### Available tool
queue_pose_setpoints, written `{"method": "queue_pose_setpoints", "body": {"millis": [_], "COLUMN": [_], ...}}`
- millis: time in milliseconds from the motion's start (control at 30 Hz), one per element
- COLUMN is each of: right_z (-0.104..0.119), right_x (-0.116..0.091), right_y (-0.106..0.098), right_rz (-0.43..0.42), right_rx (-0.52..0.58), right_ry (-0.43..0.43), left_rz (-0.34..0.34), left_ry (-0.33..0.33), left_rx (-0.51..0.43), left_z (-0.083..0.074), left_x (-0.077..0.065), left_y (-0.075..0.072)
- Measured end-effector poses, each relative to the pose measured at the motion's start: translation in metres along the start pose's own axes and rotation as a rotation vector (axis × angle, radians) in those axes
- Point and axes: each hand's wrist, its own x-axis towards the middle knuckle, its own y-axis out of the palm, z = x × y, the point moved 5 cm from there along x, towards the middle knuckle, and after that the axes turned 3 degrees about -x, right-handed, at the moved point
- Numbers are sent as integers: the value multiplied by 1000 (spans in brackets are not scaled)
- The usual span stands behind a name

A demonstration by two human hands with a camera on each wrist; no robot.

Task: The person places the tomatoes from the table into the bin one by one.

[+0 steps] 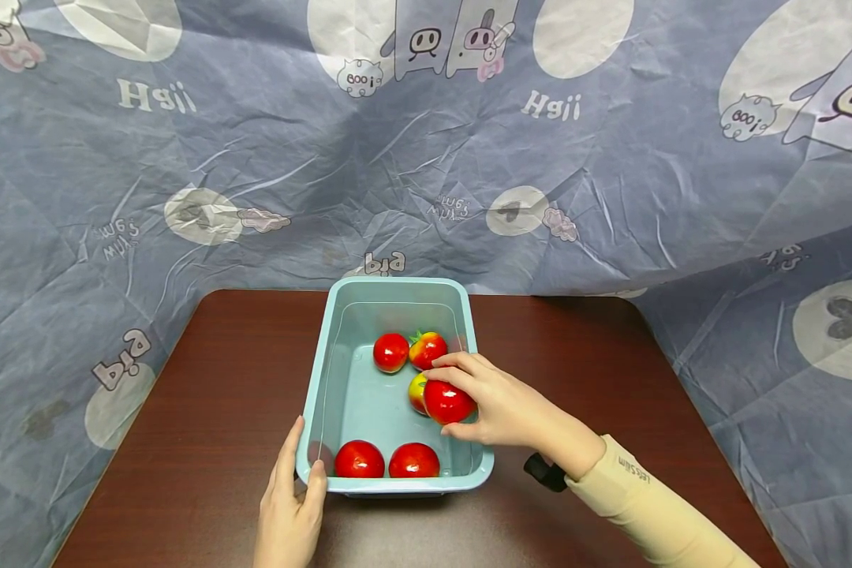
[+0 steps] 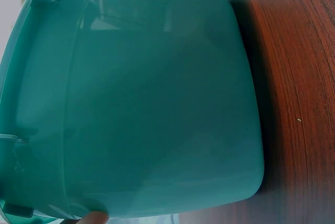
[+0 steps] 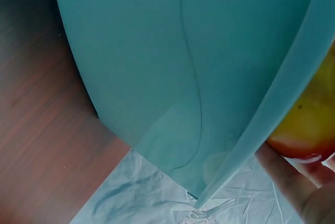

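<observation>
A pale blue plastic bin (image 1: 480,465) stands on the table with several glossy red tomatoes in it. My left hand (image 1: 291,497) holds its near left corner, thumb over the near rim and fingers along the left side; a fingertip (image 2: 94,217) shows in the left wrist view. Inside the right wall, my right hand (image 1: 493,398) grips a red tomato (image 1: 449,402) between thumb and fingers. From the right wrist, that tomato (image 3: 311,114) looks partly yellow. A yellow-red one (image 1: 416,393) shows beside it, partly hidden. Farther back are a red tomato (image 1: 391,353) and a leafy-topped one (image 1: 429,347).
Near the bin's front wall lie two more red tomatoes, one at the left (image 1: 359,459) and one at the right (image 1: 414,461). Dark brown wooden table (image 1: 241,371) surrounds the bin. A grey-blue patterned cloth (image 1: 255,173) hangs behind and beside the table.
</observation>
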Motion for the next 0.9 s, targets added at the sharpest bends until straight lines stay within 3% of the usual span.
{"method": "queue_pose_setpoints", "body": {"millis": [667, 900], "right_z": [5, 5], "right_x": [-3, -5], "right_y": [9, 6], "right_rz": [57, -5], "right_rx": [15, 1], "right_ry": [1, -35], "left_rz": [21, 24], "left_ry": [-24, -24], "left_rx": [-12, -9], "left_z": [1, 1], "left_x": [0, 0], "left_y": [1, 1]}}
